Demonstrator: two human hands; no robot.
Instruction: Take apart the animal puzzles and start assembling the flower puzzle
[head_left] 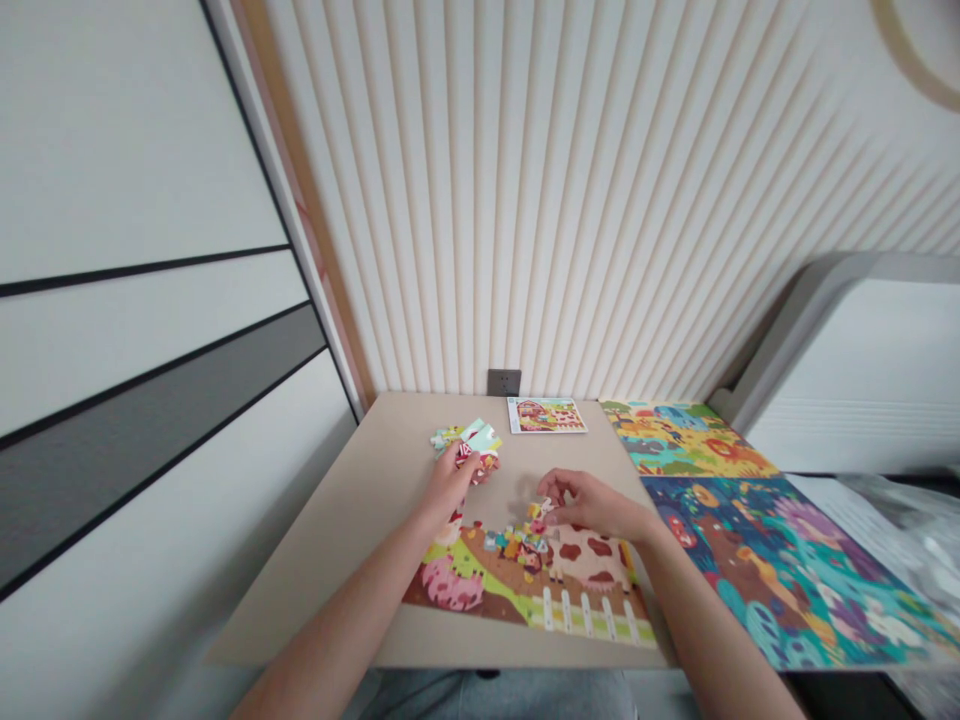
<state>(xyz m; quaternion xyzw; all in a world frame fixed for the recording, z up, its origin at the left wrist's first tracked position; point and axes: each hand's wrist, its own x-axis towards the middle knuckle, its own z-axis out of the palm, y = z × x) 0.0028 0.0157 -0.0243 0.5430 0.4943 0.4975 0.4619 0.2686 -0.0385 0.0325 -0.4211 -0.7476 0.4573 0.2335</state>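
Fingers (559,477) hold puzzle pieces (484,441), a card (547,416) beyond, animal pictures (780,570) rightward.

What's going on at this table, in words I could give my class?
A person is handling a farm puzzle. The left hand holds a bunch of loose pieces, and the right hand holds a piece at the puzzle's upper edge. The lower part, with a pig and fence, is laid out; the top is unfilled. A card lies behind, and two other pictures lie to the right.
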